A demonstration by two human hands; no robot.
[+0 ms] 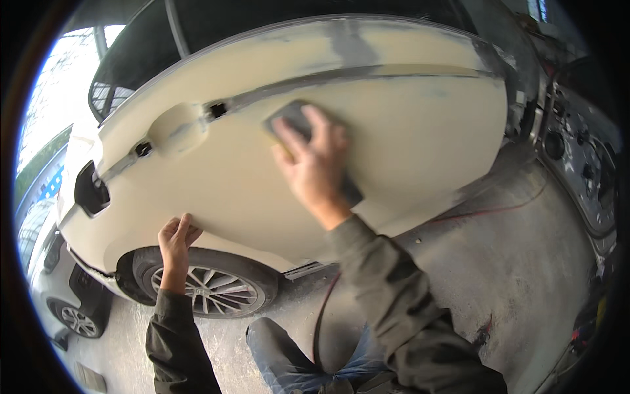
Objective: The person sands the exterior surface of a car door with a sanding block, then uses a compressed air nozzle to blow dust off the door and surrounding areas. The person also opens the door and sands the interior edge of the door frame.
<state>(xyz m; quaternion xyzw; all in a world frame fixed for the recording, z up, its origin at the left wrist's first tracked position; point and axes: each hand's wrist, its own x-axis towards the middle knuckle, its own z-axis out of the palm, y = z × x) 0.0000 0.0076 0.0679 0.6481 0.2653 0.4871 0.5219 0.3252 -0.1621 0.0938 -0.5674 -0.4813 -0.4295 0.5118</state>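
My right hand (pixel 316 161) is closed over a long dark sanding block (pixel 352 190), pressed flat to a car door panel (pixel 420 144). The block lies slantwise, its upper end showing past my fingertips and its lower end beside my wrist. The panel is dull cream, with grey patches along its crease and upper edge. My left hand (pixel 176 241) is by the rear wheel arch, fingers bunched together, the fingertips at the bodywork just above the arch lip. Whatever those fingers may hold is too small or hidden to make out.
Below my left hand stands the rear wheel (pixel 210 289) with a spoked rim. A thin hose (pixel 321 315) runs over the dusty concrete floor (pixel 512 262). A stripped door (pixel 584 151) stands at the right. Another car (pixel 72 282) is at the far left. The car's handle recess (pixel 174 128) has open holes nearby.
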